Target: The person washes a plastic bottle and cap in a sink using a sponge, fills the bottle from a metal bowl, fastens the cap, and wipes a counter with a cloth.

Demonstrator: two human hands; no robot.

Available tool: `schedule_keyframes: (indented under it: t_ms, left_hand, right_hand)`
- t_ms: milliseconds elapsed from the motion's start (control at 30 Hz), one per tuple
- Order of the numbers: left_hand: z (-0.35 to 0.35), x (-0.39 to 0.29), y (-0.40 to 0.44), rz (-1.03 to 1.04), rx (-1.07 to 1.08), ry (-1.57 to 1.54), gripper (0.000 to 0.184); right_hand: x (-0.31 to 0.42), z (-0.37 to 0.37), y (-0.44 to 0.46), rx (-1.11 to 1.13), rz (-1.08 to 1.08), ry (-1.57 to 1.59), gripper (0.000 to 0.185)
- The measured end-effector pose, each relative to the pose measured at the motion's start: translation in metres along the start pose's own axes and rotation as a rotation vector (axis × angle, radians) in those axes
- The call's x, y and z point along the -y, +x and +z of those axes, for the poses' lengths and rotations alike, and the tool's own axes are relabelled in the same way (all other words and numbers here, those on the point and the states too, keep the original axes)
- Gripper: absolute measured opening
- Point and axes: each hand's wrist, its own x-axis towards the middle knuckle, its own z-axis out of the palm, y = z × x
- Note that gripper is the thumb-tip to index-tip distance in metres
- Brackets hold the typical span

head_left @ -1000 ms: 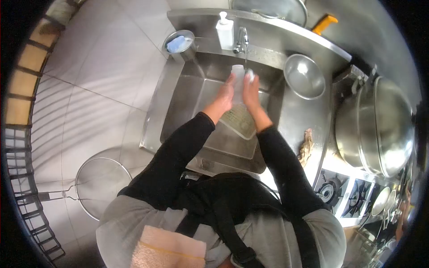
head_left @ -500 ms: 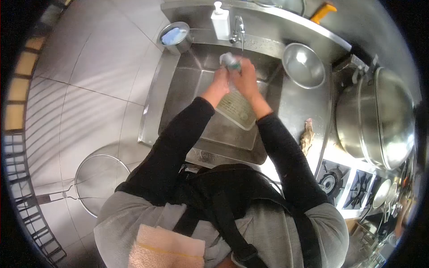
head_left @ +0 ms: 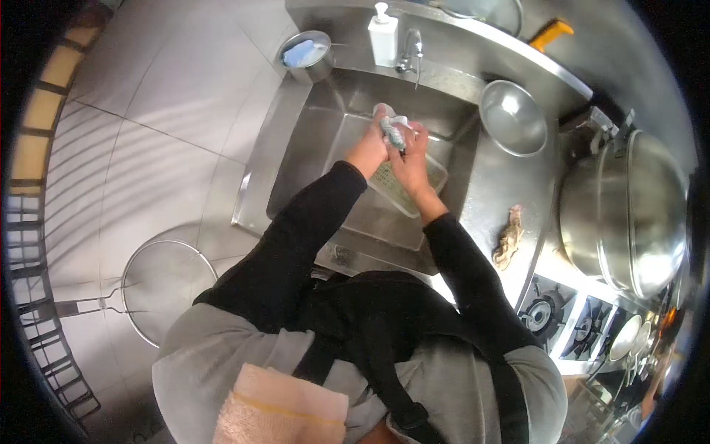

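Over the sink (head_left: pixel 299 159), my left hand (head_left: pixel 372 148) and my right hand (head_left: pixel 410 164) are close together, fingers closed around a crumpled white and grey-green cloth (head_left: pixel 393 135). It looks wet and bunched up; its exact kind is hard to make out. Below my hands, a pale rectangular plastic tray (head_left: pixel 407 203) with a perforated-looking base lies in the sink, partly hidden by my right hand and wrist. The tap (head_left: pixel 411 53) stands at the sink's back edge, just beyond my hands.
A white pump bottle (head_left: pixel 384 37) and a metal pot (head_left: pixel 316 68) with a blue sponge (head_left: pixel 299 53) stand behind the sink. To the right are a steel bowl (head_left: pixel 512 118), a crumpled brown rag (head_left: pixel 509 240), a large pot (head_left: pixel 643 214) and burners (head_left: pixel 541 314). A round strainer (head_left: pixel 166 244) hangs left.
Both hands, with the cloth between them, have drawn back from the tap towards me. The cloth now shows more clearly between my fingers. The view has shifted slightly.
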Motion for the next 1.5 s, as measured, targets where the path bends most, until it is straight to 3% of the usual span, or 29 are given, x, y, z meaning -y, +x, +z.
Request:
schedule_keyframes:
  t_ms: [67, 133, 167, 300, 367, 400, 467, 500, 533, 600, 633, 700, 733, 800, 900, 967, 1033, 1133, 1200, 1233, 1300, 1367, 1400, 1500]
  left_hand:
    - [-0.012, -0.002, 0.01, -0.031, 0.149, -0.101, 0.035]
    - [-0.03, -0.009, 0.012, -0.058, 0.322, 0.217, 0.032]
    - [-0.022, -0.012, -0.023, 0.131, 0.239, 0.463, 0.034]
    - [-0.021, -0.019, -0.041, 0.228, 0.262, 0.781, 0.054]
    - [-0.024, -0.02, -0.021, 0.508, 0.256, 1.241, 0.058]
    - [-0.018, -0.022, -0.027, 0.51, 0.264, 1.24, 0.058]
    - [-0.004, -0.025, -0.051, 0.654, 0.15, 1.571, 0.061]
    - [-0.007, -0.027, -0.047, 0.657, 0.145, 1.571, 0.061]
    - [-0.016, -0.026, -0.041, 0.652, 0.154, 1.635, 0.063]
    - [-0.028, -0.029, -0.034, 0.654, 0.153, 1.694, 0.065]
    - [-0.035, -0.036, -0.036, 0.62, 0.188, 1.572, 0.065]
    - [-0.043, -0.055, -0.034, 0.595, 0.208, 1.441, 0.065]
    - [-0.045, -0.065, -0.032, 0.485, 0.302, 1.511, 0.065]
    - [-0.044, -0.066, -0.042, 0.36, 0.401, 1.574, 0.064]
    - [-0.021, -0.056, -0.071, 0.345, 0.387, 1.546, 0.066]
    - [-0.018, -0.047, -0.071, 0.621, 0.214, 1.707, 0.068]
    - [-0.025, -0.049, -0.06, 0.657, 0.191, 1.746, 0.071]
    - [-0.032, -0.052, -0.064, 0.66, 0.188, 1.837, 0.074]
    - [-0.026, -0.056, -0.068, 0.635, 0.223, 1.904, 0.074]
    - [-0.021, -0.056, -0.068, 0.654, 0.218, 1.961, 0.075]
    - [-0.011, -0.052, -0.072, 0.681, 0.21, 2.016, 0.077]
    - [-0.006, -0.045, -0.079, 1.006, 0.146, 1.987, 0.074]
    - [-0.004, -0.045, -0.083, 1.006, 0.145, 1.99, 0.074]
    - [0.003, -0.05, -0.089, 1.087, 0.122, 2.048, 0.067]
  right_hand:
    - [-0.032, 0.005, 0.007, 0.009, -0.058, -0.066, 0.037]
    - [-0.078, 0.001, 0.02, 0.178, 0.189, 0.138, 0.037]
    - [-0.092, -0.008, 0.038, 0.228, 0.481, 0.291, 0.033]
    - [-0.084, -0.022, 0.088, 0.052, 0.266, 0.343, 0.03]
    - [-0.065, -0.008, 0.096, 0.264, 0.056, 0.28, 0.037]
    - [-0.054, -0.007, 0.098, 0.259, 0.054, 0.274, 0.037]
    - [-0.023, -0.013, 0.095, 0.442, 0.029, -0.374, 0.047]
    - [0.001, -0.024, 0.103, 0.607, 0.267, -0.416, 0.054]
    - [-0.012, -0.015, 0.097, 0.612, 0.267, -0.412, 0.054]
    - [-0.049, 0.003, 0.09, 0.376, 0.327, -0.09, 0.058]
    - [-0.044, -0.009, 0.093, 0.38, 0.322, -0.085, 0.058]
    - [-0.033, -0.037, 0.097, 0.786, 0.305, 0.321, 0.051]
    - [-0.029, -0.038, 0.092, 0.802, 0.31, 0.326, 0.051]
    - [-0.025, -0.041, 0.081, 0.72, -0.005, 0.099, 0.044]
    - [-0.019, -0.033, 0.079, 0.573, 0.14, 0.022, 0.037]
    - [-0.031, -0.028, 0.079, 0.554, 0.085, -0.04, 0.037]
    - [-0.039, -0.024, 0.08, 0.533, 0.031, -0.101, 0.038]
    - [-0.034, -0.029, 0.065, 0.595, 0.179, 0.138, 0.042]
    - [-0.023, -0.033, 0.057, 0.467, -0.082, 0.113, 0.043]
    - [-0.021, -0.031, 0.054, 0.471, -0.071, 0.113, 0.043]
    - [-0.016, -0.025, 0.063, 0.417, 0.346, 0.294, 0.046]
    - [-0.006, -0.018, 0.069, 0.329, 0.462, 0.326, 0.046]
    - [-0.003, -0.016, 0.071, 0.231, 0.584, 0.356, 0.045]
    - [-0.017, -0.018, 0.068, 0.315, 0.557, 0.324, 0.041]
